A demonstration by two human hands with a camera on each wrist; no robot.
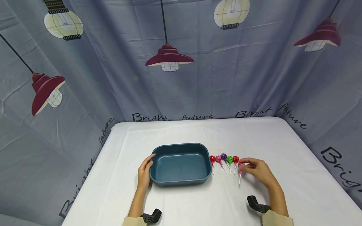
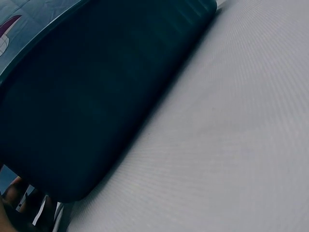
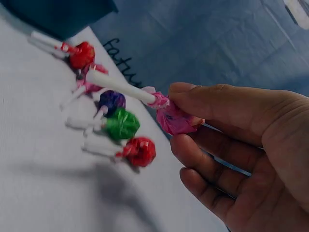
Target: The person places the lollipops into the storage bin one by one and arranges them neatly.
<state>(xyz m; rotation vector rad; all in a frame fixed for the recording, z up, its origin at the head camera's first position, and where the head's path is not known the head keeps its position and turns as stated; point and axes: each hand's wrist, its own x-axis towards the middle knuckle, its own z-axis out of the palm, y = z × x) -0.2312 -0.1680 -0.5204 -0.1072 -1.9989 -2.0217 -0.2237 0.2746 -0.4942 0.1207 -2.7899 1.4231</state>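
My right hand [image 1: 258, 171] pinches a pink-wrapped lollipop [image 3: 176, 118] by its candy end, its white stick pointing away from the palm. Just left of it, several wrapped lollipops lie in a loose row: a red one [image 1: 236, 159], a green one [image 1: 229, 159], a purple one [image 1: 223, 156], a pink one [image 1: 218, 158] and another red one [image 1: 212, 158]. My left hand [image 1: 144, 173] rests against the left end of a dark teal rectangular tub [image 1: 181, 181], fingers at its rim. Inside the tub only its bare floor shows. In the left wrist view the tub's wall partly hides the fingers.
A white cloth [image 1: 198, 207] covers the table under everything. Behind and at the sides hangs a grey-blue curtain [image 1: 181, 91] printed with lamps and lettering. Each wrist carries a black camera mount, such as the right mount [image 1: 258, 204].
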